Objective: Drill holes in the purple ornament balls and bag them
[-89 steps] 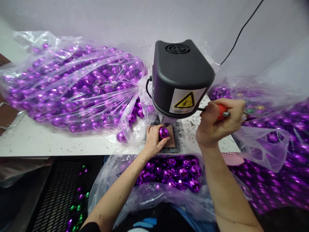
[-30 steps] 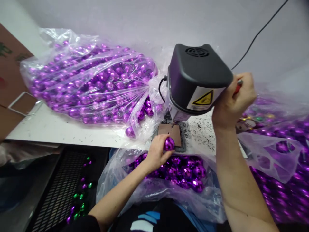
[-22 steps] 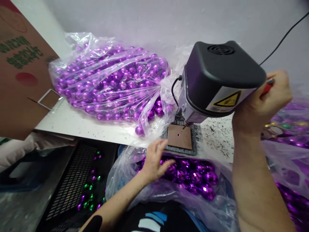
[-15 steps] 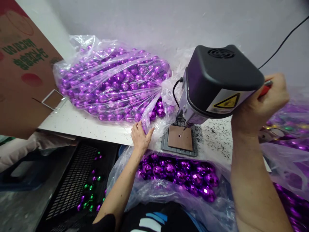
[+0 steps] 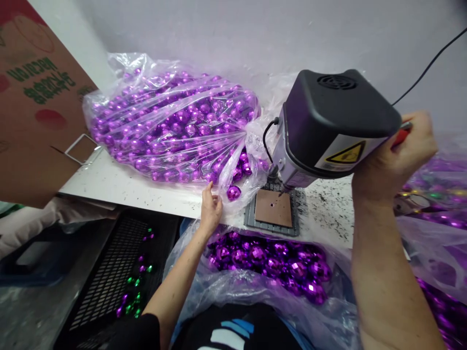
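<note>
Well, right grip (image 5: 399, 154) (curled) holds red handle (image 5: 401, 136).

A white counter (image 5: 153, 195) runs against a pale wall, its front edge slanting slightly down to the right. On its left part lies a large, clear plastic bag (image 5: 171, 129) full of shiny purple balls, its gathered end toward the middle. A faceted purple ball (image 5: 234, 192) sits near that end. Just right is a dark grey base plate (image 5: 250, 217) bearing a brown square pad (image 5: 268, 214). Black flecks (image 5: 330, 206) litter the surface beyond.
</note>
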The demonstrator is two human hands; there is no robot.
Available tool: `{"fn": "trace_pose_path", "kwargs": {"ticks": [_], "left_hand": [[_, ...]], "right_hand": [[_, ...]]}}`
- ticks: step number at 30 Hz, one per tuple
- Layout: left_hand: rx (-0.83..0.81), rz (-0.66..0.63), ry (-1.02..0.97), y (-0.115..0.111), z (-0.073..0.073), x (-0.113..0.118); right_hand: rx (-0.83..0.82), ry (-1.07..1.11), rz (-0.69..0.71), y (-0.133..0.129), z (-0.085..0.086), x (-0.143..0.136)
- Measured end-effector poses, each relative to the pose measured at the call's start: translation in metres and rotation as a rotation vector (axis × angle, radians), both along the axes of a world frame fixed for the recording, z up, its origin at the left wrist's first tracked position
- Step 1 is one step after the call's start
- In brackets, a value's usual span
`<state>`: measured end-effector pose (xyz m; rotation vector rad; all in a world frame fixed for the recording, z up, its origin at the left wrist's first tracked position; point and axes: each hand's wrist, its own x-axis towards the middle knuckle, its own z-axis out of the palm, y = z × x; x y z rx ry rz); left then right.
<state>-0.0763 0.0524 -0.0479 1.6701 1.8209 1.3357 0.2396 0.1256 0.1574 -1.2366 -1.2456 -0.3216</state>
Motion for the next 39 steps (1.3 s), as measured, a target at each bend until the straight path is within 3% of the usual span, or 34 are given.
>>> {"fn": "trace_pose_path", "kwargs": {"ticks": [2,5,7,11,13,18,26,32,39], "left_hand": [[0.115,-0.006,0.268,-0.003,0.015,0.006],[0.174,-0.168,0.585,-0.001,0.037,0.017],[0.094,-0.269,0.730,0.006,0.046,0.021],[-0.110,-0.295,0.829,0.026,0.046,0.021],[-0.112,-0.311,0.688,0.034,0.044,0.018],[-0.022,-0.280,0.084,0.034,0.048,0.015],[-0.321,-0.433,-0.683,0.006,0.077,0.041],[-0.480,-0.468,-0.820,-0.003,0.079,0.060],[-0.495,-0.543,-0.886,-0.010,0.075,0.070]], "right_hand": [[-0.014,-0.018,-0.013,0.000,0.000,0.000],[-0.031,-0.046,-0.010,-0.002,-0.001,0.000],[-0.034,-0.047,-0.004,-0.003,-0.001,0.000],[-0.045,-0.019,0.014,-0.001,-0.001,-0.001],[-0.061,-0.003,0.032,0.001,0.000,-0.001],[-0.066,0.004,0.043,0.003,0.001,-0.001],[-0.036,0.009,0.012,0.007,-0.001,0.001],[-0.081,0.030,0.041,0.005,0.000,0.000],[-0.047,0.055,0.094,0.003,0.003,-0.005]]}}
